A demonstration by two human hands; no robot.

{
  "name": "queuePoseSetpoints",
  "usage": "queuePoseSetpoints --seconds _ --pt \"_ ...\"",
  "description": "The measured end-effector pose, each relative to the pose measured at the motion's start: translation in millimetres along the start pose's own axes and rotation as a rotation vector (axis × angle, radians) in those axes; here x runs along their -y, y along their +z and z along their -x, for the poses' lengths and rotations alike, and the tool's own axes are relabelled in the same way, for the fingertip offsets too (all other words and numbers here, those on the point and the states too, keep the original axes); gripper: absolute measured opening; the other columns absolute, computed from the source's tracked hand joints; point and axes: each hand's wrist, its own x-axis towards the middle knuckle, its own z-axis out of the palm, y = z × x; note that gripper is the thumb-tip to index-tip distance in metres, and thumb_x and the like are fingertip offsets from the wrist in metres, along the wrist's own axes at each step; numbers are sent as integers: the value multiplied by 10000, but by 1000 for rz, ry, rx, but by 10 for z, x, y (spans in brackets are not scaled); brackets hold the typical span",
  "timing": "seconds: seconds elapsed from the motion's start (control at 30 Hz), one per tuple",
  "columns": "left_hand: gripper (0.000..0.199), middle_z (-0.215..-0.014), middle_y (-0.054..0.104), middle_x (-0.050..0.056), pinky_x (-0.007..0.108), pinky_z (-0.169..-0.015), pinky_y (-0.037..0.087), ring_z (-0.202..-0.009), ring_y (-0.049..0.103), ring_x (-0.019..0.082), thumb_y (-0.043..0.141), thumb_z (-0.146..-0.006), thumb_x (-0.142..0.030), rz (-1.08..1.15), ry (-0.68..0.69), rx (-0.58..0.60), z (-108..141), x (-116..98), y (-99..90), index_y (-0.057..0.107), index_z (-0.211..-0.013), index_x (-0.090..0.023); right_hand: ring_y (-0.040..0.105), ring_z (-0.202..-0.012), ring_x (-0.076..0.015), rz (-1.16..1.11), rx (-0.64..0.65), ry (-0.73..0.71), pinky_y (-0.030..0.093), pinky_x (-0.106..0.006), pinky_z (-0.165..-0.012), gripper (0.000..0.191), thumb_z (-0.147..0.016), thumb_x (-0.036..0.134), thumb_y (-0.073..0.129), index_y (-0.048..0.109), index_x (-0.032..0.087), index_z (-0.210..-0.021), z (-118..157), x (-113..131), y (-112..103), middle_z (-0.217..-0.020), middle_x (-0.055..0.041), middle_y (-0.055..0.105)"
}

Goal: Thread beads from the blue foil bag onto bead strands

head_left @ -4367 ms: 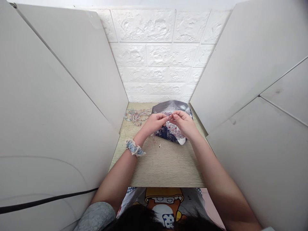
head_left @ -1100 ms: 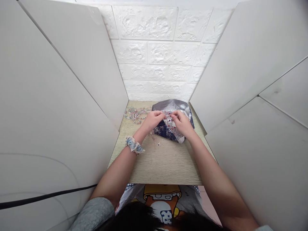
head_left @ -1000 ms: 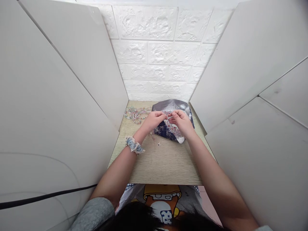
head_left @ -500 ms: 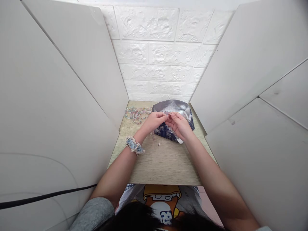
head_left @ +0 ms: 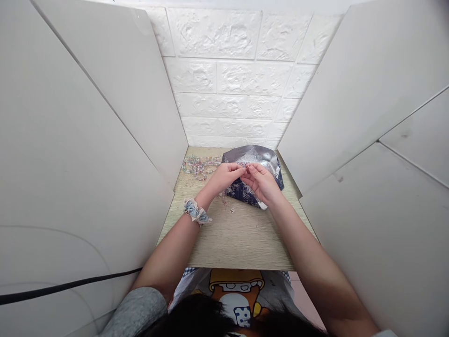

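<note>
Over the silver-lined, dark blue patterned bag, my left hand and my right hand meet fingertip to fingertip. Both are closed in a pinch; whatever lies between the fingertips is too small to make out. Strands of small pastel beads lie loosely piled left of the bag. Beneath my left hand, a few pinkish beads show, partly hidden by the hand. A tiny silver-and-dark piece rests on the tabletop, nearer to me.
The narrow wood-grain table is hemmed in by a white panel on the left and another panel on the right. A white brick-patterned wall closes the back. A black cable runs at lower left.
My hands stay almost in place, with only a slight shift of the fingertips. The pinkish beads below my left hand have shifted slightly.
</note>
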Motion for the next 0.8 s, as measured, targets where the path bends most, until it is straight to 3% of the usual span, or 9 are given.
queuePoseSetpoints --seconds 0.23,0.4,0.57,0.8 --pt "325 -670 583 14 211 -593 365 -624 479 91 480 -696 -398 -7 9 1 -3 14 -2 624 -731 -109 567 -672 -66 18 29 -16 472 -216 -709 189 -645 320 625 529 198 -753 -2 -21 0 -701 35 582" --pt "364 -429 418 -40 187 -437 254 -420 323 44 463 -704 -445 -9 -43 33 27 -46 -11 600 -653 -111 568 -670 -80 127 21 -58 470 -259 -723 212 -627 344 629 557 202 -766 -13 -28 -27 -717 24 598" --pt "391 -372 374 -46 190 -401 209 -361 271 32 447 -718 -458 6 -72 81 54 -103 -29 516 -525 -125 550 -658 -100 418 -34 -207 464 -273 -687 202 -648 362 598 612 186 -746 0 25 -42 -705 3 598" --pt "394 -397 390 -44 180 -378 213 -346 296 28 451 -708 -476 -17 -97 138 69 -114 -26 496 -525 -129 533 -653 -125 689 -131 -416 436 -288 -663 169 -690 324 546 630 177 -683 -19 26 -91 -658 -8 591"
